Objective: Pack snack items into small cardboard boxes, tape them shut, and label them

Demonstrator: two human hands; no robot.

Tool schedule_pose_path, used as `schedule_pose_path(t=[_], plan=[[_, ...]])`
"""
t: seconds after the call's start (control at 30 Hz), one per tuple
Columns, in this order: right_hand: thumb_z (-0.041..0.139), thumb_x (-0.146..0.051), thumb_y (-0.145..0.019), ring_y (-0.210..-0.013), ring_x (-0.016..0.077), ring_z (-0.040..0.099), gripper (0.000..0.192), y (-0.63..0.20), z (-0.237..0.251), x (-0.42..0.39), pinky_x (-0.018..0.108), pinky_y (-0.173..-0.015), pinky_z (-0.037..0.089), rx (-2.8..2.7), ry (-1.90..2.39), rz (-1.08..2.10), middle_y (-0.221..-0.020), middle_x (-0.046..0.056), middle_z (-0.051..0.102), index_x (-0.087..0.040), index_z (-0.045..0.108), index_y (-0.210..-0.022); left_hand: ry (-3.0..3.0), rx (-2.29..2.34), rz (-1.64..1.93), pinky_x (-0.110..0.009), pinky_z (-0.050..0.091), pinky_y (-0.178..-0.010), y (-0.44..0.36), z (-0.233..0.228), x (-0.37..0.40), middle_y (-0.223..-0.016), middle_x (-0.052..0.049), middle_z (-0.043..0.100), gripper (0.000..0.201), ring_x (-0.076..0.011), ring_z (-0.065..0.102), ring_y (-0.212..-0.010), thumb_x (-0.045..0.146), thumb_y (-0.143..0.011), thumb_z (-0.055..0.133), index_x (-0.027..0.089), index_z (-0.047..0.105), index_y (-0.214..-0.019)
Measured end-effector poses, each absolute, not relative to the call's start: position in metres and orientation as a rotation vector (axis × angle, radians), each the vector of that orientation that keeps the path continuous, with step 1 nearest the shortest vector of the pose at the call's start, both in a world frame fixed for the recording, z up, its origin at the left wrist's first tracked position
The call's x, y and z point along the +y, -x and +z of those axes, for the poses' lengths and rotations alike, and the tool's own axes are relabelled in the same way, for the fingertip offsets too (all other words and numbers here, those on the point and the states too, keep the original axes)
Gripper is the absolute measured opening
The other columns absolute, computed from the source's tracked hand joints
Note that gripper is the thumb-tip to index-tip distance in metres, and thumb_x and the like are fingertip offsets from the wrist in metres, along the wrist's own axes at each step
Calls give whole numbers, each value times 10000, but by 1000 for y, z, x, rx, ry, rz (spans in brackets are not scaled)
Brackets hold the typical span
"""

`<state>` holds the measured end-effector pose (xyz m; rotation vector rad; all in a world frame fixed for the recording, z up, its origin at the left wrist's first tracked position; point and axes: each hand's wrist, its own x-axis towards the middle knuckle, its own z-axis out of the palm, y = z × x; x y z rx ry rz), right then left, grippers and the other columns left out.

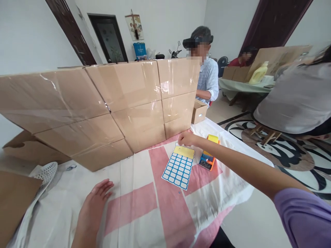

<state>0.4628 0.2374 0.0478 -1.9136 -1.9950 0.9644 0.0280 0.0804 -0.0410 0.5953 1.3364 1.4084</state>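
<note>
My left hand (94,203) rests over the white cloth at the front left, its fingers stretched out and holding nothing. At the far edge of a sheet of stickers (178,170), my right hand (186,138) is closed with the fingers bent together; whatever may be in them is hidden. Blue-edged white labels fill the lower part of the sheet, and its upper strip is bare yellow backing. Right of the sheet, partly behind my forearm, lies an orange, yellow and blue plastic device (207,160) whose kind I cannot make out.
A wall of taped cardboard boxes (137,93) stands across the back of the table (129,220). A small box (199,112) is at its right end. A white perforated basket (50,172) is at the left. A person (209,75) sits behind the boxes; others are at another table.
</note>
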Motion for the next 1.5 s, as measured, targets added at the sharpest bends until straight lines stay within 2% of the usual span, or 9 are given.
schedule_pose_path(t=[0.1,0.2,0.5,0.83,1.13,1.23,1.3,1.4,1.5], plan=[[680,-306,-938,-665,118,633,188,-446,29,230,255,-613,543,-2028,2015,913,-830,19,680,-121,680,-974,-632,1341,1408,-336,509,-837,-29,-40,79,-1121,-54,722,470,-265,583,-1186,557,-660,739,243,724,-1009],[634,-362,-977,-885,172,674,263,-439,19,229,340,-771,589,-2059,2069,809,-1066,62,680,-136,653,-1110,-655,1342,1405,-330,512,-831,-31,-38,78,-1096,-53,725,472,-262,589,-1163,586,-678,728,245,726,-1004],[635,-348,-976,-1033,216,658,299,-433,2,235,421,-885,575,-2240,2093,640,-1203,90,649,-153,630,-1203,-718,1310,1405,-332,507,-802,-35,-32,75,-1033,-78,720,509,-285,598,-1103,616,-636,755,228,749,-965],[651,-331,-963,-1027,214,653,266,-431,-11,238,418,-889,563,-2282,2093,558,-1153,78,659,-146,639,-1154,-778,1281,1428,-327,500,-803,-40,-25,71,-1001,-84,719,515,-285,603,-1063,619,-656,739,214,738,-973],[644,-325,-957,-889,175,660,230,-424,-6,233,354,-811,553,-2175,2182,543,-1023,51,679,-139,633,-1094,-812,1263,1440,-344,497,-805,-44,-24,67,-1001,-103,714,492,-288,618,-1041,602,-700,711,198,735,-980],[678,-259,-896,-952,217,660,220,-419,-1,230,352,-815,517,-2188,2197,476,-1049,84,693,-142,626,-1076,-822,1253,1435,-328,489,-810,-44,-23,67,-994,-96,711,492,-276,615,-1039,606,-707,713,199,737,-982],[723,-244,-828,-997,276,654,303,-416,5,229,358,-796,489,-2178,2226,413,-1086,137,695,-137,614,-1090,-831,1240,1436,-317,485,-815,-43,-23,67,-997,-90,709,485,-266,613,-1038,601,-713,717,199,737,-985],[797,-273,-734,-953,315,652,315,-415,17,230,340,-737,447,-2145,2252,352,-1016,159,703,-139,618,-957,-842,1225,1457,-310,481,-808,-45,-22,67,-995,-89,710,479,-259,617,-1027,588,-721,716,192,733,-990],[687,-295,-835,-830,239,633,207,-413,32,221,294,-660,389,-2103,2160,299,-859,94,682,-180,541,-745,-857,1246,1527,-315,479,-796,-49,-24,63,-962,-84,705,422,-255,628,-999,548,-758,688,185,725,-972]])
